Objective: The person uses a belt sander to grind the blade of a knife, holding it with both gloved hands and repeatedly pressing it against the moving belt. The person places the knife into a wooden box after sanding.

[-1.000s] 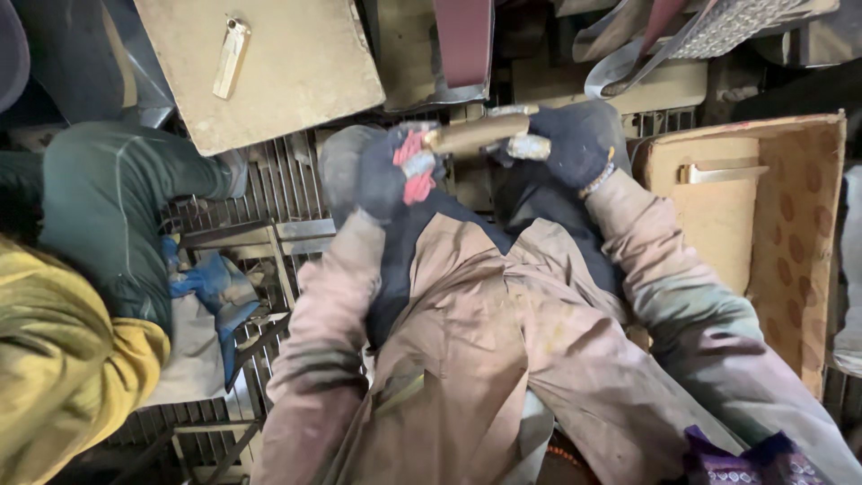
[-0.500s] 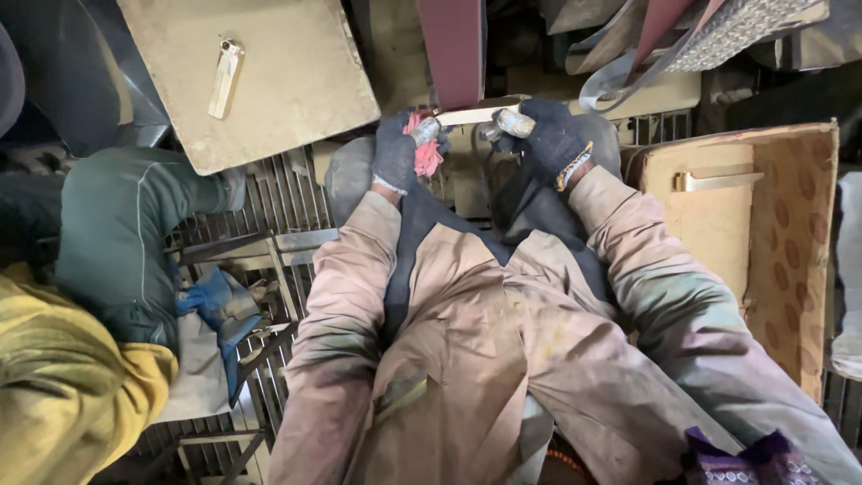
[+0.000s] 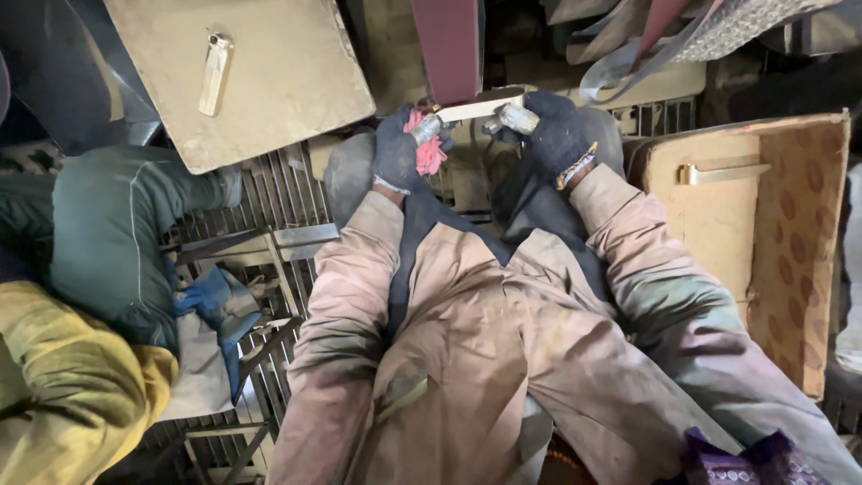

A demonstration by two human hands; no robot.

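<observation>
Both arms reach forward, sleeves of a dusty pinkish-tan jacket running up from the lower edge of the view to meet in the middle. The left hand [image 3: 401,151] wears a dark glove, and its fingers are clamped around one end of a metal bar [image 3: 476,109], with a bit of red cloth [image 3: 429,153] bunched against the palm. The right hand [image 3: 557,135], also in a dark glove with a yellowish cuff band, has its fingers closed on the bar's other end, where a rounded silvery stub shows between them.

The metal bar is pale, flat and straight, lying nearly level between the two hands. It sits right at the lower end of a dark red sanding belt [image 3: 449,45] that runs up and out of view; whether the two actually touch cannot be told.

To the right stands an open cardboard box [image 3: 808,233] with a spotted inner wall, and one pale metal handle [image 3: 718,171] lies inside it. Upper left, a worn tan board [image 3: 269,81] carries a small pale metal piece [image 3: 214,72]. Below it a metal grating [image 3: 269,193] covers the floor. At the left edge sits another person, with a green sleeve [image 3: 108,233], a yellow sleeve [image 3: 63,395] and a blue glove [image 3: 211,301].
</observation>
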